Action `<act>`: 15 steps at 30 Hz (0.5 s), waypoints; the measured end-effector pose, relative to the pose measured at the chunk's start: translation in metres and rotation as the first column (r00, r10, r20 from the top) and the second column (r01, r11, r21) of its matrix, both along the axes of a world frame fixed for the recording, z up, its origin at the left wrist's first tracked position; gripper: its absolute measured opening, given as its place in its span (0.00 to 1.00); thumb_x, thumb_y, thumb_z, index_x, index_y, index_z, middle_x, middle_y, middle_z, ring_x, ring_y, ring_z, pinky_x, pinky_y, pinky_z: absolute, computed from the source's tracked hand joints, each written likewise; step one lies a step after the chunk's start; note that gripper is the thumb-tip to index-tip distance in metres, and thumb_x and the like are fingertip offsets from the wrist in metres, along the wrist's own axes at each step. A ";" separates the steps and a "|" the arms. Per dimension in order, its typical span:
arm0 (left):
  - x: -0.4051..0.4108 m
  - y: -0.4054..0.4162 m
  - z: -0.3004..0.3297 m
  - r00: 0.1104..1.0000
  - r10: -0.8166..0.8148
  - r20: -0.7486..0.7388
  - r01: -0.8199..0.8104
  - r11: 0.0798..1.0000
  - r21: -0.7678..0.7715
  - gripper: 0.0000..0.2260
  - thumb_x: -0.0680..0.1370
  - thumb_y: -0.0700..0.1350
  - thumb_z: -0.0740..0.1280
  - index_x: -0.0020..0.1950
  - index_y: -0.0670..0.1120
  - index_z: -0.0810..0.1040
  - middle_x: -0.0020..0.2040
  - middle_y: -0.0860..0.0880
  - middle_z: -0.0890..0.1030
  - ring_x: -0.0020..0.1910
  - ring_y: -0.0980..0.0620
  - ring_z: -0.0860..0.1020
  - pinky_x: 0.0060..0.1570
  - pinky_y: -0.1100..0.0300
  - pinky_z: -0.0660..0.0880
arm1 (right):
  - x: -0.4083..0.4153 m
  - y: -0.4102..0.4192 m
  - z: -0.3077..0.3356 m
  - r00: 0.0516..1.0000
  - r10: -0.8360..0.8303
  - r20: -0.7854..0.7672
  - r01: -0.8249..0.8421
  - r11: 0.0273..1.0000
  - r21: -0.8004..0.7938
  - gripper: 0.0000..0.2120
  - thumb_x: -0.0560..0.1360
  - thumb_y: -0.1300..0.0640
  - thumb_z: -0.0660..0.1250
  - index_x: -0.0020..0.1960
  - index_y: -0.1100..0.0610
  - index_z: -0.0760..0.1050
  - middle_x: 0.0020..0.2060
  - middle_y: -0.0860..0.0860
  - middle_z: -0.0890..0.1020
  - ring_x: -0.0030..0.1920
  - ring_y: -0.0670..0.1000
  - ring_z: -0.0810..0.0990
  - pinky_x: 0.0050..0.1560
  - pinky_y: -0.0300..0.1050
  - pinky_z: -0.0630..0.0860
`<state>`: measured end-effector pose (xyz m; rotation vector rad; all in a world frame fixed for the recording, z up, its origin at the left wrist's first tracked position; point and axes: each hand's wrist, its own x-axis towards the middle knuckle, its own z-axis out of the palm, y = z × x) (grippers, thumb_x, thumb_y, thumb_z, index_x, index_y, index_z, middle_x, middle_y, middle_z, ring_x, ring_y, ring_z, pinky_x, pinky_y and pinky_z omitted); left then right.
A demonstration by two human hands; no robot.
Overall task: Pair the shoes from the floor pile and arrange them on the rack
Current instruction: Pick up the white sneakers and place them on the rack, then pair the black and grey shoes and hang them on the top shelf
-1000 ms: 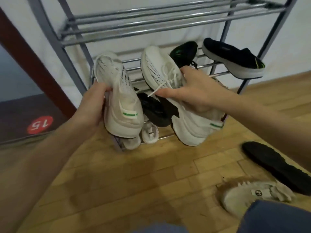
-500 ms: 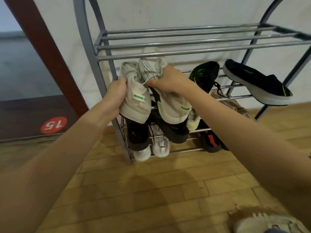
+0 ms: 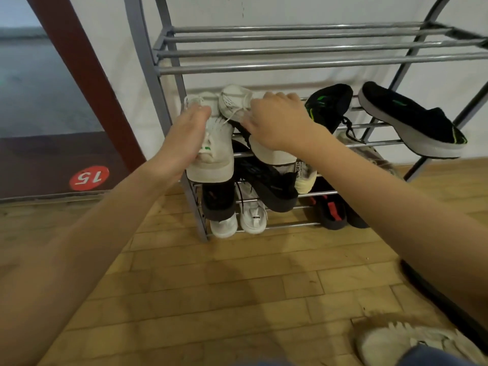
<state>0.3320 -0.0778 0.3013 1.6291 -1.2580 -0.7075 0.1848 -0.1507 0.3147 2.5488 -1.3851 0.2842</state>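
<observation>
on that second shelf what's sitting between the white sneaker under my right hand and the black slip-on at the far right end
One black sneaker with green accents, toe up toward the wall. It stands just right of the right hand and white sneaker, apart from the black slip-on. Head view.

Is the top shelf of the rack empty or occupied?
Empty: the top shelf shows only bare metal bars; the white sneakers sit one tier lower.

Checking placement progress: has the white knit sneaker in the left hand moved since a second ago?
Yes. The white knit sneaker in the left hand has gone forward onto the grey metal rack, by its left post.
</observation>
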 end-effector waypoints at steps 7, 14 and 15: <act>-0.031 0.058 -0.024 0.852 0.234 0.468 0.089 0.816 -0.571 0.10 0.76 0.38 0.63 0.56 0.39 0.78 0.52 0.49 0.78 0.54 0.54 0.74 0.56 0.62 0.69 | -0.073 0.051 -0.035 0.904 0.401 0.151 -0.369 0.908 -0.201 0.18 0.76 0.58 0.61 0.64 0.62 0.73 0.59 0.58 0.76 0.61 0.60 0.74 0.68 0.54 0.61; -0.069 0.079 -0.074 0.787 -0.026 0.616 0.336 0.855 -0.394 0.08 0.75 0.35 0.64 0.53 0.38 0.77 0.48 0.44 0.80 0.47 0.51 0.75 0.48 0.57 0.73 | -0.177 0.071 -0.088 0.951 0.200 0.235 -0.172 0.976 -0.134 0.15 0.74 0.62 0.63 0.60 0.64 0.74 0.50 0.62 0.76 0.52 0.63 0.73 0.53 0.53 0.69; -0.075 0.079 -0.082 0.782 -0.088 0.617 0.367 0.865 -0.341 0.09 0.75 0.36 0.64 0.55 0.39 0.77 0.48 0.45 0.80 0.47 0.52 0.76 0.48 0.57 0.74 | -0.192 0.074 -0.097 0.962 0.164 0.217 -0.146 0.985 -0.096 0.16 0.74 0.61 0.64 0.61 0.64 0.73 0.51 0.62 0.75 0.52 0.63 0.73 0.54 0.54 0.69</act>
